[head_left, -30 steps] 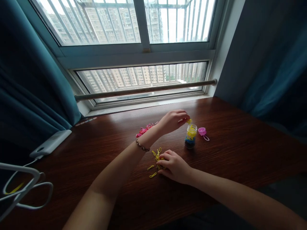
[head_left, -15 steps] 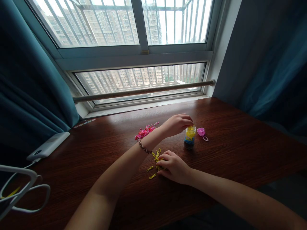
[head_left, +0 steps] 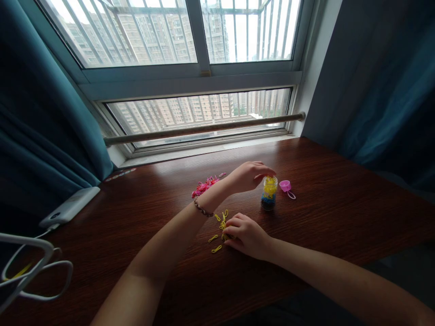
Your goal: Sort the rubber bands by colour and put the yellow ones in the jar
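Observation:
A small clear jar (head_left: 269, 194) stands on the dark wooden table (head_left: 333, 199), filled with blue bands below and yellow ones on top. My left hand (head_left: 247, 176) reaches over the jar's mouth with its fingertips pinched together, pressing into the yellow bands. My right hand (head_left: 247, 235) rests nearer to me on a small heap of yellow rubber bands (head_left: 220, 225), its fingers curled over some of them. A few yellow bands lie loose to the hand's left. A beaded bracelet (head_left: 203, 209) circles my left wrist.
A pile of pink rubber bands (head_left: 205, 185) lies behind my left forearm. The jar's pink lid (head_left: 286, 186) sits just right of the jar. A white power bank (head_left: 69, 208) with a white cable (head_left: 30, 271) lies at the left, by the teal curtain (head_left: 44, 117).
My left hand has come down from just above the jar, holding a yellow band, onto the jar's mouth. My right hand has stayed on the yellow heap.

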The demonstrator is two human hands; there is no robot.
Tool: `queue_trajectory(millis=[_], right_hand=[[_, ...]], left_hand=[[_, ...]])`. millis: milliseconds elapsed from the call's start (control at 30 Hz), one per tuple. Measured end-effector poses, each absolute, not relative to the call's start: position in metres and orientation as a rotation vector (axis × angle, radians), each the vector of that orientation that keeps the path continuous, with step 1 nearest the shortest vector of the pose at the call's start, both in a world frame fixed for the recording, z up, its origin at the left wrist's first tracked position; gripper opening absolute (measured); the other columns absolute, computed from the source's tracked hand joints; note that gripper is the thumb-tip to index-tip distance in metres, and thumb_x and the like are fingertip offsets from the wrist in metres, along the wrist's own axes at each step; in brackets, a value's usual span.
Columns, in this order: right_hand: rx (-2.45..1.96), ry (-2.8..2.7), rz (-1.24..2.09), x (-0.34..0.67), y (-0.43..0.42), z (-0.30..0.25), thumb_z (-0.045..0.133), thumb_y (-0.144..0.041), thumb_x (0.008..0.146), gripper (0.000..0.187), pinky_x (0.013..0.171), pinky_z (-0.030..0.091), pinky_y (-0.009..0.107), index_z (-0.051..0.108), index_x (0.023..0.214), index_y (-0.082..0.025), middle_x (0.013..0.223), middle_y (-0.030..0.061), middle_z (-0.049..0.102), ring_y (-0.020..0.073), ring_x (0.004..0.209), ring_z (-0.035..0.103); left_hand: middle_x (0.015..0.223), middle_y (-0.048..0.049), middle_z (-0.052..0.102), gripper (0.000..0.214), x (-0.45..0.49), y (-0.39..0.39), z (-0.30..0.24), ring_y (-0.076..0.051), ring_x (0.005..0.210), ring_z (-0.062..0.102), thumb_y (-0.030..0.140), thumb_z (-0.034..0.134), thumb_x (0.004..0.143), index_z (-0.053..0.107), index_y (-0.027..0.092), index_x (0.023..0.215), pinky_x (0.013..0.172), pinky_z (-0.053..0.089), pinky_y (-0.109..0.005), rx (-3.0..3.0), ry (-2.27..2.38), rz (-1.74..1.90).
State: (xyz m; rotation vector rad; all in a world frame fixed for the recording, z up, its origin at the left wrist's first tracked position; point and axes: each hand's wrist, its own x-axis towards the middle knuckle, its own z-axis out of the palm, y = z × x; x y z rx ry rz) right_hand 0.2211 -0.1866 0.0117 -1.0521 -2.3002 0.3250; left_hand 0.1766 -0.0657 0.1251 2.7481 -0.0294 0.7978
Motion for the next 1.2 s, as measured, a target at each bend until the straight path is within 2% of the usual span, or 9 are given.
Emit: queue_trajectory(millis=[133,300,467,633,800,1000,1100,1200], right_hand=[[-1.046,-2.306,0.334,0.222,-0.187,0.012,0.053,-0.026,0.083,0.011,0.079,0.041,0.027,0.061,0.084,-0.019,0.087,0.0033,0.061,0.0158,0.085,0.050],[-1.040,-2.306,0.335,0.221,-0.188,0.011,0.051,-0.022,0.084,0.011,0.077,0.041,0.026,0.059,0.078,-0.018,0.084,0.0027,0.061,0.0144,0.082,0.051],[-1.049,-2.296,0.320,0.222,-0.189,0.011,0.050,-0.021,0.085,0.012,0.075,0.042,0.024,0.059,0.078,-0.018,0.082,0.0029,0.061,0.0140,0.081,0.052],[-1.063,-2.264,0.295,0.222,-0.188,0.008,0.050,-0.021,0.085,0.014,0.072,0.043,0.024,0.060,0.075,-0.018,0.077,0.0037,0.061,0.0141,0.077,0.052],[-1.092,-2.117,0.323,0.224,-0.187,0.007,0.054,-0.016,0.081,0.010,0.069,0.043,0.024,0.059,0.073,-0.017,0.074,0.0030,0.061,0.0138,0.073,0.054],[-1.203,-1.819,0.557,0.233,-0.185,0.017,0.062,-0.020,0.075,0.003,0.061,0.046,0.022,0.060,0.076,-0.018,0.070,0.0004,0.063,0.0124,0.064,0.058],[-1.204,-1.699,0.663,0.234,-0.183,0.021,0.063,-0.024,0.075,0.015,0.061,0.048,0.023,0.062,0.088,-0.017,0.073,0.0014,0.065,0.0128,0.064,0.060],[-1.163,-1.736,0.633,0.235,-0.185,0.033,0.061,-0.025,0.076,0.013,0.061,0.049,0.023,0.066,0.085,-0.017,0.076,0.0037,0.066,0.0136,0.066,0.061]], left_hand=[[0.097,-0.0046,0.068,0.038,0.172,-0.067,0.124,-0.014,0.089,0.060,0.000,0.041,0.079,0.054,0.015,0.111,0.082,0.047,-0.031,2.710,-0.022,0.773],[0.106,-0.0044,0.065,0.048,0.164,-0.068,0.121,-0.015,0.099,0.057,-0.003,0.039,0.079,0.043,0.016,0.123,0.091,0.042,-0.037,2.741,-0.042,0.685],[0.116,-0.0082,0.059,0.038,0.151,-0.066,0.119,-0.016,0.108,0.053,0.002,0.039,0.082,0.050,0.016,0.116,0.094,0.041,-0.036,2.685,-0.015,0.761],[0.109,-0.0101,0.062,0.034,0.130,-0.061,0.115,-0.015,0.104,0.056,0.008,0.041,0.085,0.047,0.013,0.118,0.091,0.044,-0.033,2.505,0.045,0.798],[0.107,-0.0096,0.063,0.030,0.099,-0.066,0.103,-0.016,0.100,0.058,0.010,0.044,0.084,0.053,0.014,0.112,0.089,0.045,-0.032,2.497,0.219,0.785],[0.096,-0.0083,0.064,0.022,0.045,-0.087,0.063,-0.016,0.091,0.059,0.013,0.044,0.085,0.060,0.015,0.100,0.083,0.047,-0.031,2.503,0.461,0.769],[0.097,-0.0094,0.063,0.023,0.020,-0.099,0.036,-0.017,0.093,0.058,0.012,0.043,0.085,0.061,0.015,0.098,0.083,0.047,-0.031,2.452,0.568,0.785],[0.094,-0.0088,0.063,0.023,0.007,-0.105,0.018,-0.017,0.092,0.058,0.010,0.043,0.084,0.063,0.015,0.093,0.083,0.047,-0.032,2.422,0.621,0.832]])
